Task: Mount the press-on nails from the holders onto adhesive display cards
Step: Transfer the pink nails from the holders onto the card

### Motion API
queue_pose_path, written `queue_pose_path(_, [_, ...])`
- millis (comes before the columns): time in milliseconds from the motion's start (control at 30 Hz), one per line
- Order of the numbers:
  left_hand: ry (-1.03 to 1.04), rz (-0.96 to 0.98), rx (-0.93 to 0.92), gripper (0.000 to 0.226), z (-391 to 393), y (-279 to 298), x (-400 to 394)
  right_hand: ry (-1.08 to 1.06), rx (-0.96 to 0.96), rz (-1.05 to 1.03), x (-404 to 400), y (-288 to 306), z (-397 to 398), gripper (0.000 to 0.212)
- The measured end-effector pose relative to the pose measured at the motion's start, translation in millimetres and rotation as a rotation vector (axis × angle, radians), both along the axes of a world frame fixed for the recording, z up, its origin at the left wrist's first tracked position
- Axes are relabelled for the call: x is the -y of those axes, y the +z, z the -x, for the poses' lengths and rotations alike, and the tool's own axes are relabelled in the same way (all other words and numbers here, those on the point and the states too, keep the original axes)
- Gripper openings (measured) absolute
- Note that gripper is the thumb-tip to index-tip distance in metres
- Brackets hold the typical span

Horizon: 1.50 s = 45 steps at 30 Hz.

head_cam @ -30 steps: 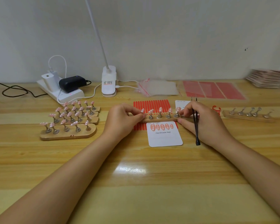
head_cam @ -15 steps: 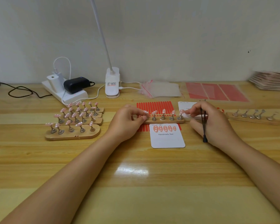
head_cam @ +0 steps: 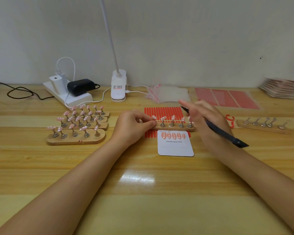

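Wooden holder [head_cam: 174, 127] with five pink nails [head_cam: 172, 117] on little pegs, lying on the red strip sheet [head_cam: 163, 111], just behind the white display card [head_cam: 175, 146]. Long side running left to right; nails standing up, tips leaning up and away. Held at its left end by the left hand [head_cam: 131, 126], fingers pinching. Right hand [head_cam: 205, 118] at the right end, blurry, fingers fairly straight, carrying black tweezers [head_cam: 217, 128] pointing up and left. Could tip or slide if pulled too hard. Could knock a nail off with the tweezers.
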<state>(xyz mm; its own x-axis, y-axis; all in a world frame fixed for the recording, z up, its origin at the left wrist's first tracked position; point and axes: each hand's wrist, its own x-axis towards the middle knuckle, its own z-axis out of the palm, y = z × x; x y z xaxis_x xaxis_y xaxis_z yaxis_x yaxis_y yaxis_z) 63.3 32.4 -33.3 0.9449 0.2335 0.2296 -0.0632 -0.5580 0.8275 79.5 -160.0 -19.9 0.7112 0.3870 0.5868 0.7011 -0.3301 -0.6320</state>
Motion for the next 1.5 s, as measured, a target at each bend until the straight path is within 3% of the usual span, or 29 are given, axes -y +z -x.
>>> queue_pose_path(67, [0.006, 0.003, 0.006, 0.008, -0.6, -0.9, -0.7, -0.002, -0.033, -0.05, -7.0, 1.9, -4.4, 0.017])
queue_pose_path(200, [-0.025, 0.001, 0.028, 0.005, 0.0, -2.7, -1.2, -0.004, -0.072, -0.212, -23.1, -6.4, -7.3, 0.019])
queue_pose_path(367, [-0.041, -0.015, 0.06, 0.006, -0.1, -2.5, -1.6, 0.059, 0.209, -0.053, -24.7, -16.0, -2.8, 0.017])
queue_pose_path(767, [-0.032, -0.03, 0.053, 0.008, 1.4, -4.0, -1.5, 0.132, 0.17, 0.035, -16.4, -16.8, -3.6, 0.005])
queue_pose_path(967, [-0.045, -0.04, 0.052, 0.009, 1.7, -3.4, -1.7, 0.133, 0.157, 0.045, -19.2, -14.4, -0.8, 0.014])
queue_pose_path(1133, [-0.043, -0.036, 0.049, 0.008, 1.6, -2.7, -0.8, 0.075, 0.078, 0.03, -21.3, -16.2, -3.0, 0.005])
queue_pose_path(1500, [-0.045, -0.035, 0.069, 0.009, 2.4, -3.6, 0.6, -0.003, -0.385, -0.232, -30.6, -4.9, -2.9, 0.013])
